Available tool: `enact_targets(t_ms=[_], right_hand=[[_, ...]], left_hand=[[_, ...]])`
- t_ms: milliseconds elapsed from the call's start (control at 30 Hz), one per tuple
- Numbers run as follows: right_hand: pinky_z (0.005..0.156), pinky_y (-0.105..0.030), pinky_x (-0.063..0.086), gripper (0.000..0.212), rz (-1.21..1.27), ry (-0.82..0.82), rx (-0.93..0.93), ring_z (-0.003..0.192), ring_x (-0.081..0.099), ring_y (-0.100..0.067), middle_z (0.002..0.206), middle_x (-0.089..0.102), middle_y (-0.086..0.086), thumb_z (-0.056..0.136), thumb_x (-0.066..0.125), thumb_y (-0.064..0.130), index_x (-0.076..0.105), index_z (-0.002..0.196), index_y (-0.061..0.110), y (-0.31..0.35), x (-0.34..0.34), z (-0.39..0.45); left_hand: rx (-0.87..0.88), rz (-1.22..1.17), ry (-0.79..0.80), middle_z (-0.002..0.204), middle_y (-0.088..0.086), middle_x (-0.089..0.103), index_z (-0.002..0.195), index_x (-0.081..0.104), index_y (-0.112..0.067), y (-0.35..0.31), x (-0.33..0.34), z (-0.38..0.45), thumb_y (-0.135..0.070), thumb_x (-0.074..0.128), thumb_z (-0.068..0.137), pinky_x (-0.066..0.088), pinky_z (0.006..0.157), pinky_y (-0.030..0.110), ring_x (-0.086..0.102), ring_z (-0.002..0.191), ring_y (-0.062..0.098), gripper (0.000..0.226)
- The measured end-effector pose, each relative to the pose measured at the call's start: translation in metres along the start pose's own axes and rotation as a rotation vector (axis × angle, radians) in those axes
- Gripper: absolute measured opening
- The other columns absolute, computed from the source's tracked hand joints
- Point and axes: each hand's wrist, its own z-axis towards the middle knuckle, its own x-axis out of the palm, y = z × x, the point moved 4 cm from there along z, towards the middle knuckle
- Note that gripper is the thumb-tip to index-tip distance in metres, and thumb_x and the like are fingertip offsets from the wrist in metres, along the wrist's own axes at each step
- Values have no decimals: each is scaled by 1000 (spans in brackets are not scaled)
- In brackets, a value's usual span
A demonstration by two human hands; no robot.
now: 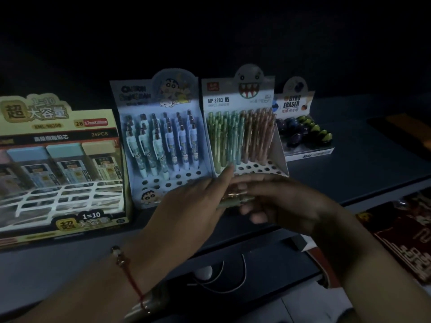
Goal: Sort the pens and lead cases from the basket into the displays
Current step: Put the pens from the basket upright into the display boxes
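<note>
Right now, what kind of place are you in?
Probably a stationery shop. On a dark shelf stand retail display boxes: pens, pastel pencils, a lead box and an eraser box.

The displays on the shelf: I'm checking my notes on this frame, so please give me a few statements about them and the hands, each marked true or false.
1. Four displays stand in a row on the shelf. True.
2. The gyro eraser display stands at the left end of the row. False: it is at the right end; the lead case display is at the left end.
3. The MP 8283 pen display has empty holes in its front rows. True.
4. The right hand hangs idle, holding nothing. False: its fingers curl round a pen.
5. The cartoon pen display stands between the lead case display and the MP 8283 pen display. True.
6. The left hand rests inside the lead case display. False: it is in front of the pen displays, at the pen.
</note>
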Motion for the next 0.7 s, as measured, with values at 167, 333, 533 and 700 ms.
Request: enact_targets(t_ms=[167, 333, 533, 700], right_hand=[[54, -20, 55, 30, -2, 79, 36, 68, 67, -12, 103, 67, -15, 93, 55, 7, 67, 120, 5, -4, -8, -15], [47, -14, 46, 52, -85, 122, 76, 64, 65, -9, 93, 68, -10, 76, 66, 27, 64, 118, -3, -4, -6, -28], [48, -14, 44, 21, -152, -47, 103, 63, 60, -7, 75, 66, -3, 93, 60, 7, 69, 111, 2, -3, -21, -32], [59, -20, 41, 16, -148, -201, -5, 69, 62, -5, 80, 68, 2, 100, 53, 15, 69, 99, 13, 1, -46, -41]], left_hand=[[95, 74, 9, 103, -4, 64, 154, 24, -13, -14, 11, -3, -21, 79, 75, 48, 67, 28, 61, 86, 16, 97], [170, 143, -19, 93, -5, 61, 151, 31, -8, -24, 10, -4, -14, 81, 68, 50, 68, 32, 57, 81, 17, 97], [171, 194, -15, 95, -6, 63, 149, 35, -9, -28, 13, -5, -19, 87, 61, 50, 68, 28, 59, 81, 16, 103], [70, 180, 26, 103, -4, 68, 146, 40, -16, -17, 12, -6, -20, 88, 63, 55, 59, 32, 66, 80, 18, 96]])
